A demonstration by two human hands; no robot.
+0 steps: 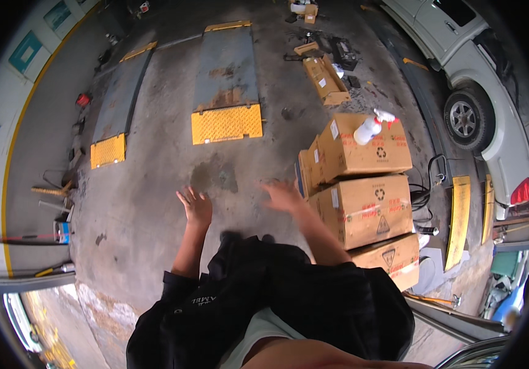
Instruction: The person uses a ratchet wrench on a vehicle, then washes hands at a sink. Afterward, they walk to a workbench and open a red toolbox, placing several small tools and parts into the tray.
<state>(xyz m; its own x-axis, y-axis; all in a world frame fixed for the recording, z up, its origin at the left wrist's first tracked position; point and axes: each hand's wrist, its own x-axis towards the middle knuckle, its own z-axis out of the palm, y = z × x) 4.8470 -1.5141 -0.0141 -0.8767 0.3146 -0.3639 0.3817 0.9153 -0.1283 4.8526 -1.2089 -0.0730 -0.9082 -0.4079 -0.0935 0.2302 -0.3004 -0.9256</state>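
Note:
My left hand (196,207) is raised over the concrete floor with its fingers spread, holding nothing. To its right, my right hand (281,195) reaches forward, fingers stretched out and slightly blurred, also with nothing in it. That hand is close to the left side of several stacked cardboard boxes (369,209); whether it touches them I cannot tell. On the top box (375,161) rests a white spray bottle (368,131) with a red and white trigger head, leaning to the right.
Ahead are two grey lift ramps (224,74) with yellow end plates (227,124). An open long carton (324,80) lies beyond the boxes. At right stands a white vehicle (461,46), with yellow plates (458,221) and a black hose (421,195) nearby. A red object (83,100) sits far left.

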